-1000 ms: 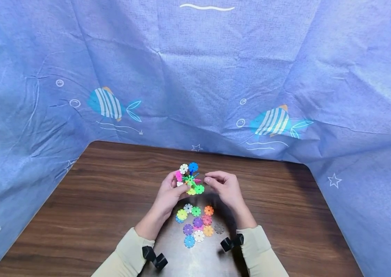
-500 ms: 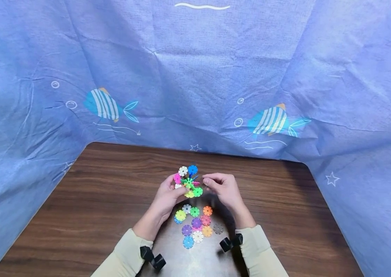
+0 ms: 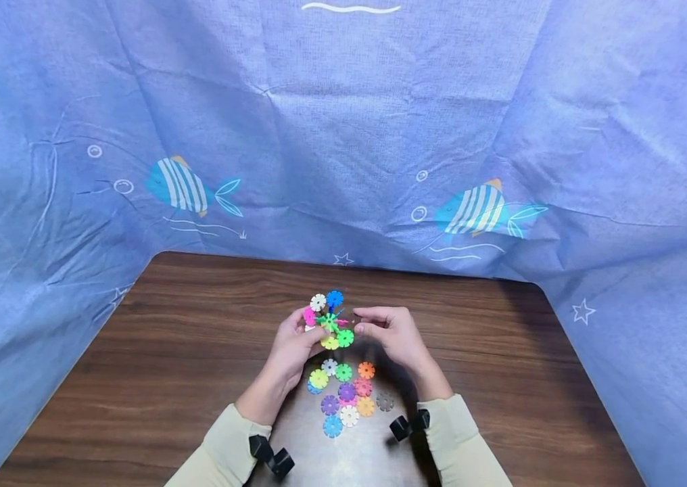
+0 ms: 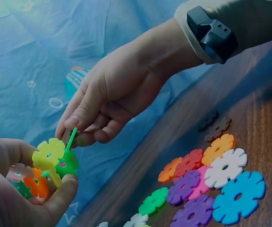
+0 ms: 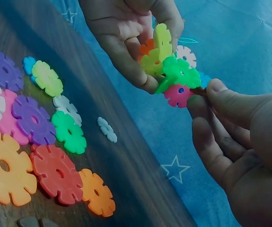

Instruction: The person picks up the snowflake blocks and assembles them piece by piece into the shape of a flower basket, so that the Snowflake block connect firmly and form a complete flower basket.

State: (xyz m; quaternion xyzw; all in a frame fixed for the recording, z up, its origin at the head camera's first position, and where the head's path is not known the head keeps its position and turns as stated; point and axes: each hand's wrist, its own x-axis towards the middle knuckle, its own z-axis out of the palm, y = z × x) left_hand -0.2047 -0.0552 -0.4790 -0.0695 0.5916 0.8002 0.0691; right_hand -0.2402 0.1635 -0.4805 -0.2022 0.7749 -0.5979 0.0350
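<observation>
One disc cluster [image 3: 330, 320] is being pinched by the left grip [image 3: 295, 343] above the bench [image 3: 197, 338], inside its far edge; a brown piece [image 5: 199, 91] is being pinched by the right grip [image 3: 401, 336]. Light, stiff handling is being expected, with disc rims [image 5: 163, 40] being preferred for holding.

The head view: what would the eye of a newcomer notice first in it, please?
Probably the cluster of joined bright discs in the left hand, just below the picture's centre. Next, perhaps, the loose coloured discs on the brown table, between the forearms. The blue cloth behind also stands out, with its striped fish.
</observation>
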